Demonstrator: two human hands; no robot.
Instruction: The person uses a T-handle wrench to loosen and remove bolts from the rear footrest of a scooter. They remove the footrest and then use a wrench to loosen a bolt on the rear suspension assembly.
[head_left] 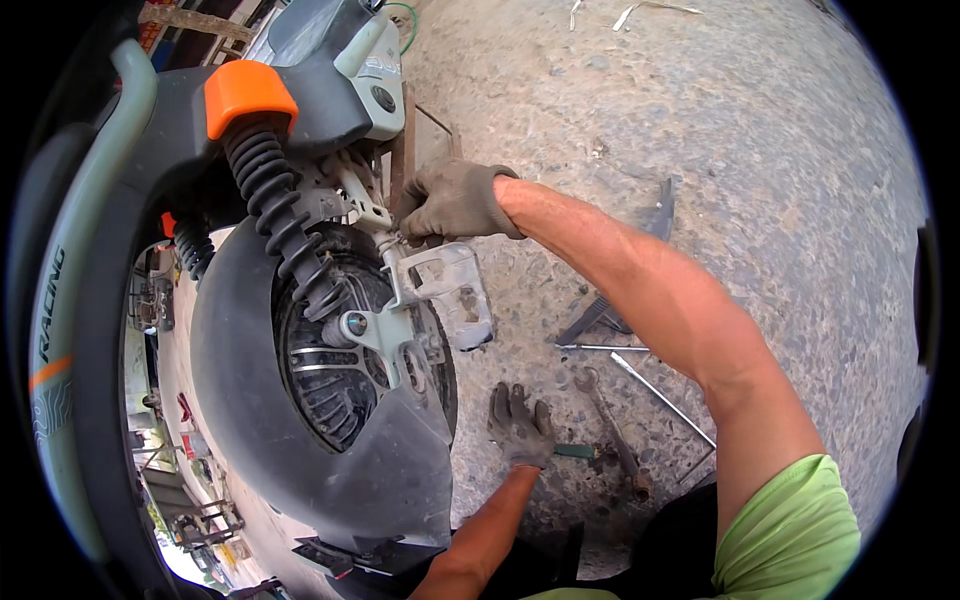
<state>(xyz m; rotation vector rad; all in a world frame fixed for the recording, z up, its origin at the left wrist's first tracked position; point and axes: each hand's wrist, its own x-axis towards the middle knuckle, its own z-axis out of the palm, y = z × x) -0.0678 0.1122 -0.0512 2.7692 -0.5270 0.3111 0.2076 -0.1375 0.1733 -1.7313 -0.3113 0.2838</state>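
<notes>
My right hand (452, 203), in a grey-brown work glove, reaches across to the scooter's rear end. Its fingers are curled against the grey metal bracket (368, 210) above the wheel; what they pinch, if anything, is hidden. Just below it a pale footpeg-like metal piece (455, 290) sticks out from the swingarm (385, 335). My left hand (522, 428), gloved too, is low beside the rear fender (340, 490), fingers apart and holding nothing. Close to its wrist lies a green-handled tool (575, 451), with a wrench (610, 425) beyond it.
A black coil-spring shock absorber (275, 200) with an orange cap (250, 98) rises over the wheel (335, 375). On the rough concrete lie a long metal bar (665, 400), another rod (600, 347) and black plastic pieces (590, 318) under my right forearm.
</notes>
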